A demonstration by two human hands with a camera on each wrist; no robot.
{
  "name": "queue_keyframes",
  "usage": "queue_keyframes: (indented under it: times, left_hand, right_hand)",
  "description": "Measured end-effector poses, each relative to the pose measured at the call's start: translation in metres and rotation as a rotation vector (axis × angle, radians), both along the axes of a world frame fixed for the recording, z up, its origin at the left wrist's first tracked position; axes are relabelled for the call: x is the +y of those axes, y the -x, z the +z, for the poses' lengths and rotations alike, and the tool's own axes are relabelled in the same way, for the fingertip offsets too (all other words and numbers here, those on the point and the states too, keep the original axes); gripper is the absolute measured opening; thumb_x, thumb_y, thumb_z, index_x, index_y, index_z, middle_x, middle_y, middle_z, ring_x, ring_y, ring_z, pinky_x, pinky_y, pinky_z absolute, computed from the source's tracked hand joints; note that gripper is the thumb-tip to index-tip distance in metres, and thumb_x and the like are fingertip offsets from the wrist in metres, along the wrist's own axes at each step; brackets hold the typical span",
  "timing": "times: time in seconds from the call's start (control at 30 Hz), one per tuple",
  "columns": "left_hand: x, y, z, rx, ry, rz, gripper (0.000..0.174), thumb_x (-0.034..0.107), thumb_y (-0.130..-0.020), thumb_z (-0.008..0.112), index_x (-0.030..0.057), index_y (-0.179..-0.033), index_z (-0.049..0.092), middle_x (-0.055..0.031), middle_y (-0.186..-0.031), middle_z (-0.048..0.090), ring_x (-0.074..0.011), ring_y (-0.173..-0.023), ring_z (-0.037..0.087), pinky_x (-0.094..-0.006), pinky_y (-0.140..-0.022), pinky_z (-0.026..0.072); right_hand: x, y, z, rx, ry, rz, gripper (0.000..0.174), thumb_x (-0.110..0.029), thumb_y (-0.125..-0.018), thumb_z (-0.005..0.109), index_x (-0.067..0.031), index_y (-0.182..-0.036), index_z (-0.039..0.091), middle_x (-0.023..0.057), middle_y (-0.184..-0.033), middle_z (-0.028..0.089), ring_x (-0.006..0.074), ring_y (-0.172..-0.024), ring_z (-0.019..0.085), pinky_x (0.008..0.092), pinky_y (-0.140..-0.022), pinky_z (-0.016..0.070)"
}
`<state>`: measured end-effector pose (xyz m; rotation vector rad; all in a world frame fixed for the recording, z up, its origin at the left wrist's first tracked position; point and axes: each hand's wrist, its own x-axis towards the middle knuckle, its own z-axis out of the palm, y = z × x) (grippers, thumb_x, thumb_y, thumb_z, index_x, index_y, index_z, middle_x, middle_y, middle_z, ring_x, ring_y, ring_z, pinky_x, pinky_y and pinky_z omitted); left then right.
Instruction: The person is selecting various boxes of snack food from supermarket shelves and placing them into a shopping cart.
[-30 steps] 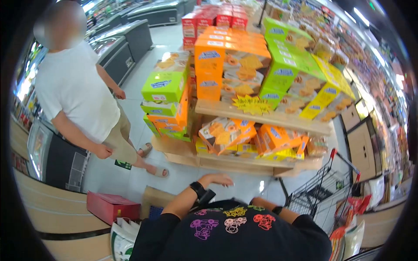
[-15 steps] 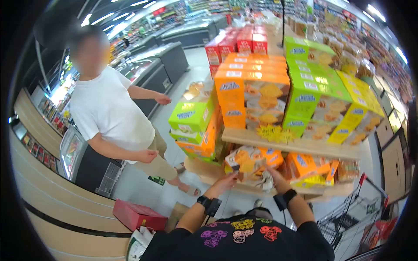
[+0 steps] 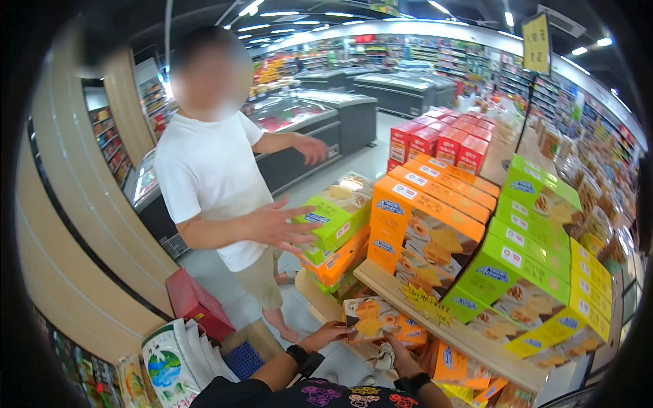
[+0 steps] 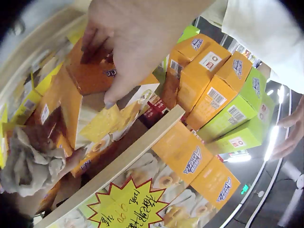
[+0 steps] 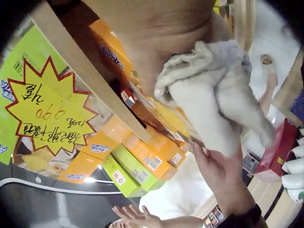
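Note:
My left hand grips one end of an orange cracker box pictured with crackers, on the lower shelf. In the left wrist view its thumb presses the printed front and its fingers curl over the orange side. My right hand is at the other end of the same box, with a finger along its lower edge. A crumpled white fabric glove is bunched in that right hand and hides most of its fingers. More orange boxes lie tilted beside the held one.
Orange, green and yellow cracker boxes are stacked on the wooden shelf above, with a yellow starburst price sign. A person in a white shirt stands left, one hand beside a green box. A red box sits behind my left arm.
My hands came up from near my body to the lower-shelf box and now hold it. The view has swung up and left. The other person has moved a hand out to the green box.

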<state>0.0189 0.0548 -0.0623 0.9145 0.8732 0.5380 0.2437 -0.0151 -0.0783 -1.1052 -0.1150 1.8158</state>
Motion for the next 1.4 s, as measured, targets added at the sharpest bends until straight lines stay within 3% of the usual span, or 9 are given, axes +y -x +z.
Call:
queue_keyframes:
  times: [0.13,0.27,0.5,0.73,0.8,0.87,1.0,1.13,1.4]
  left_hand:
    - [-0.013,0.005,0.011,0.138,0.017,-0.020,0.048,0.027,-0.079,0.060,-0.0003,-0.115,0.046,-0.0052,-0.107,0.053,-0.0111,-0.094,0.052,-0.0237,-0.081,0.0407]
    - [-0.015,0.013,-0.006,0.250,0.001,-0.022,0.049,0.025,-0.077,0.063,0.0001,-0.115,0.044,-0.0076,-0.107,0.053,-0.0146,-0.094,0.053,-0.0266,-0.084,0.0424]
    - [-0.044,0.026,0.012,-0.173,0.189,0.243,0.050,0.016,-0.074,0.066,-0.0027,-0.113,0.040,-0.0093,-0.107,0.053,-0.0186,-0.094,0.056,-0.0306,-0.079,0.0476]
    - [-0.084,0.088,0.012,-0.154,0.130,0.281,0.040,0.009,-0.071,0.065,0.0020,-0.106,0.047,-0.0061,-0.099,0.057,-0.0170,-0.088,0.058,-0.0322,-0.072,0.0498]
    - [-0.088,0.115,-0.029,-0.099,0.114,0.287,0.036,0.008,-0.071,0.064,0.0037,-0.104,0.049,-0.0041,-0.097,0.057,-0.0151,-0.084,0.058,-0.0302,-0.069,0.0495]
    - [-0.104,0.122,0.007,-0.122,0.137,0.270,0.035,0.005,-0.071,0.064,0.0043,-0.103,0.049,-0.0040,-0.095,0.057,-0.0137,-0.083,0.058,-0.0271,-0.066,0.0487]
    - [-0.126,0.133,0.033,-0.126,0.068,0.197,0.040,0.003,-0.070,0.064,0.0044,-0.105,0.045,-0.0054,-0.094,0.057,-0.0140,-0.083,0.058,-0.0254,-0.066,0.0484]
    - [-0.151,0.124,0.069,-0.152,-0.029,0.106,0.046,0.002,-0.068,0.066,0.0039,-0.107,0.042,-0.0068,-0.097,0.055,-0.0145,-0.085,0.057,-0.0254,-0.070,0.0483]
    - [-0.185,0.078,0.137,-0.271,-0.411,0.068,0.047,-0.004,-0.063,0.068,0.0031,-0.102,0.041,-0.0078,-0.099,0.052,-0.0154,-0.090,0.055,-0.0282,-0.077,0.0474]
  right_hand:
    - [-0.005,0.001,0.011,0.043,0.031,0.088,0.026,-0.033,-0.080,0.058,-0.0084,-0.087,0.056,0.0015,-0.061,0.052,0.0152,-0.048,0.052,0.0303,-0.043,0.0471]
    - [-0.026,0.004,0.024,0.029,-0.035,0.121,0.030,-0.034,-0.081,0.056,-0.0066,-0.094,0.056,0.0037,-0.071,0.059,0.0152,-0.057,0.057,0.0281,-0.049,0.0493]
    - [-0.051,0.033,-0.041,0.011,-0.158,0.171,0.034,-0.031,-0.086,0.047,-0.0002,-0.097,0.057,0.0075,-0.085,0.061,0.0148,-0.075,0.058,0.0265,-0.064,0.0478]
    - [-0.103,0.093,-0.031,-0.608,-0.289,0.170,0.040,-0.033,-0.085,0.049,0.0045,-0.095,0.057,0.0112,-0.091,0.061,0.0151,-0.083,0.056,0.0271,-0.077,0.0441]
    - [-0.130,0.104,-0.009,-0.726,-0.115,0.047,0.038,-0.033,-0.085,0.050,0.0036,-0.094,0.056,0.0079,-0.087,0.059,0.0128,-0.081,0.052,0.0266,-0.072,0.0433]
    - [-0.154,0.096,-0.008,-0.750,0.089,-0.064,0.034,-0.032,-0.084,0.051,0.0012,-0.091,0.055,0.0046,-0.083,0.055,0.0102,-0.077,0.048,0.0268,-0.066,0.0413]
    - [-0.199,0.085,0.085,-0.915,-0.048,-0.878,0.022,-0.022,-0.083,0.053,-0.0006,-0.085,0.050,0.0034,-0.078,0.050,0.0093,-0.074,0.044,0.0260,-0.064,0.0388]
    - [-0.217,0.072,0.143,-1.490,-0.224,-1.142,0.024,-0.011,-0.077,0.057,0.0002,-0.093,0.043,0.0063,-0.081,0.045,0.0157,-0.077,0.045,0.0269,-0.071,0.0387]
    - [-0.219,0.160,0.172,-1.852,-0.844,-0.471,0.055,0.004,-0.061,0.058,-0.0010,-0.112,0.036,0.0213,-0.114,0.039,0.0372,-0.107,0.040,0.0400,-0.092,0.0327]
